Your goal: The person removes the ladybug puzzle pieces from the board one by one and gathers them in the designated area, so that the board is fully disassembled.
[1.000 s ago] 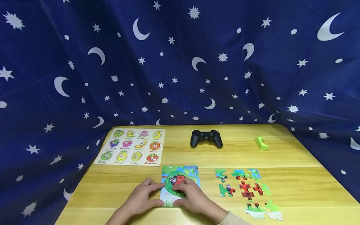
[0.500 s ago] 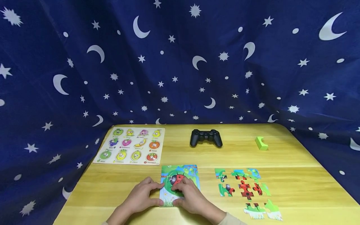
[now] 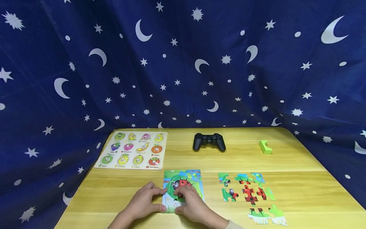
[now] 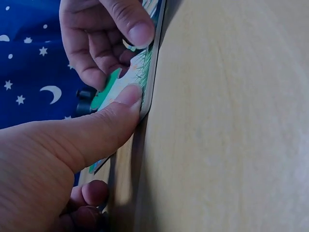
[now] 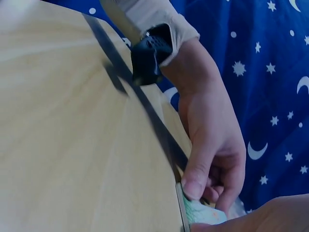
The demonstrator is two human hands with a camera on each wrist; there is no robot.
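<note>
A square ladybug puzzle board (image 3: 197, 175) lies near the front of the table. My left hand (image 3: 145, 200) grips its left side, the thumb on the grassy lower-left corner and the index finger higher up the edge. My right hand (image 3: 193, 203) reaches over the board from the right, its fingers bent and its thumb at the front edge. In the left wrist view, its fingertips meet the green end of a white-and-green jigsaw piece (image 4: 120, 84) between the two hands. In the right wrist view, the left thumb (image 5: 194, 186) presses on the grass print. The right fingers hide part of the ladybug.
Several loose ladybug jigsaw pieces (image 3: 250, 194) lie right of the board. A fruit peg puzzle (image 3: 130, 168) lies at the back left, a black game controller (image 3: 209, 141) at the back middle, and a green block (image 3: 266, 147) at the back right. A starry blue curtain (image 3: 183, 79) hangs behind.
The right index finger has bent inward and drawn slightly lower over the board, with more of the ladybug's top showing. The left hand stays nearly still.
</note>
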